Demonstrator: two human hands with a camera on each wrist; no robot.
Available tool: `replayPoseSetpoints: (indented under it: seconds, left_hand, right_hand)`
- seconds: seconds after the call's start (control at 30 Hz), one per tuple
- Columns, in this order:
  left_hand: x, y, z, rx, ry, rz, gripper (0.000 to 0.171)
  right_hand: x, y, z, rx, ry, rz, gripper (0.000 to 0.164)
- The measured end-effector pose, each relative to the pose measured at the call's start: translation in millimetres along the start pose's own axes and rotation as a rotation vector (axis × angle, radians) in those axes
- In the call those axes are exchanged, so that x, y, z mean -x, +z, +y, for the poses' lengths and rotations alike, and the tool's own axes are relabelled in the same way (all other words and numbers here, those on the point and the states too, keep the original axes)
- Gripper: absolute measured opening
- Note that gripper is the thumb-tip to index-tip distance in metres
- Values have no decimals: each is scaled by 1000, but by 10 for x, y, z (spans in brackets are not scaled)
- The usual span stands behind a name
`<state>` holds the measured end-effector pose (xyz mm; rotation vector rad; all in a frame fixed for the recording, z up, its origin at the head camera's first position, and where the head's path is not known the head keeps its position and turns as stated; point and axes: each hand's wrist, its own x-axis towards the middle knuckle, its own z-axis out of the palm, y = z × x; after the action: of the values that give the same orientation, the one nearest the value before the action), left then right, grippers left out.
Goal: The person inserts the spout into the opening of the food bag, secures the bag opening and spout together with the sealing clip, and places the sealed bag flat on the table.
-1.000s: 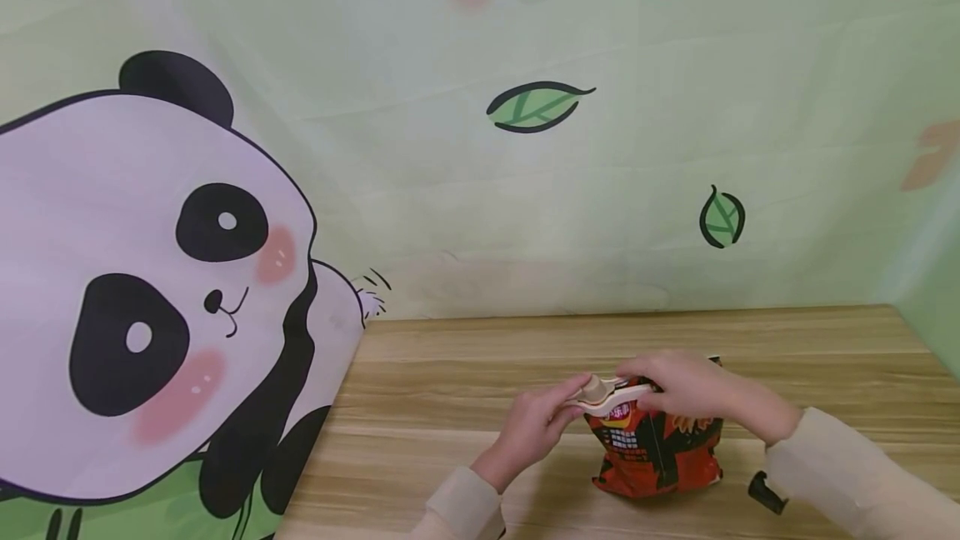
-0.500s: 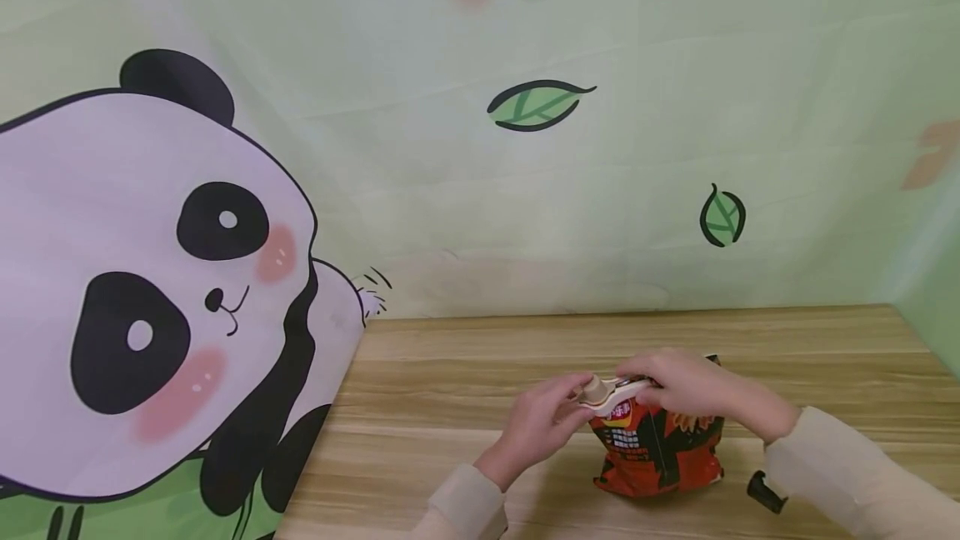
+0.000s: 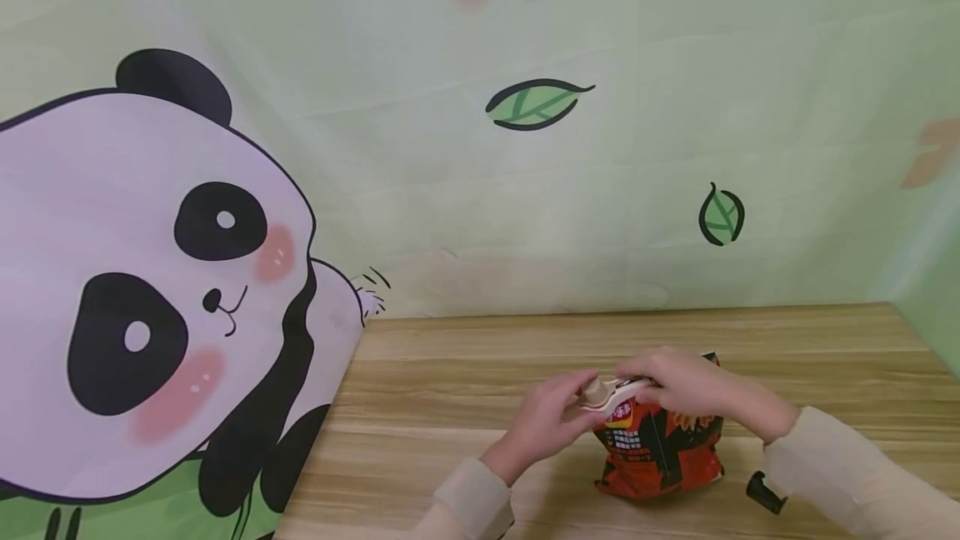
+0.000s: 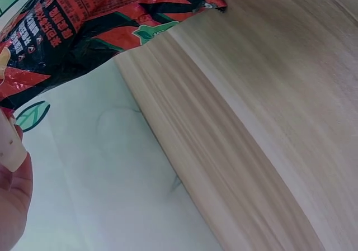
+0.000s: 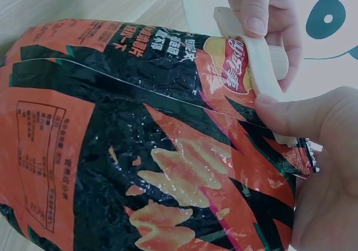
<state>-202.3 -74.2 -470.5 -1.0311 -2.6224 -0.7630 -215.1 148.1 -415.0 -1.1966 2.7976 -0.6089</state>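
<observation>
A red and black chip bag [image 3: 660,457] stands upright on the wooden table. Along its top edge lies a cream bag clip [image 5: 264,72] with a short round knob [image 3: 596,391] near its left end. My left hand [image 3: 542,422] pinches that left end, thumb in front and fingers behind. Farther right, my right hand [image 3: 690,386] grips the clip and the bag's top, its thumb pressing the clip's side in the right wrist view. A bit of folded bag top [image 5: 302,157] sticks out by the right hand. The left wrist view catches only part of the left hand [image 4: 14,206].
A small black object [image 3: 766,492] lies on the table right of the bag, near the right sleeve [image 3: 847,465]. Behind the table [image 3: 465,357] hangs a green cloth backdrop [image 3: 450,190] with a printed panda [image 3: 255,140] and leaves.
My left hand has slid slightly right along the clip, closer to the bag. The right hand keeps its hold in nearly the same place.
</observation>
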Motion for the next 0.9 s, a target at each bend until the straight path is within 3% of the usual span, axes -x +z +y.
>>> replayPoseSetpoints:
  seconds: [0.3, 0.6, 0.9]
  left_hand:
    - [-26, -19, 10, 23, 27, -11, 47]
    - [-49, -47, 18, 87, 1, -26, 37]
    - [-71, -46, 28, -52, 47, 10, 32]
  right_hand:
    - [-11, 3, -14, -49, 33, -1, 17]
    - [-12, 20, -8, -40, 2, 21, 17]
    - [-14, 26, -4, -25, 0, 21, 20]
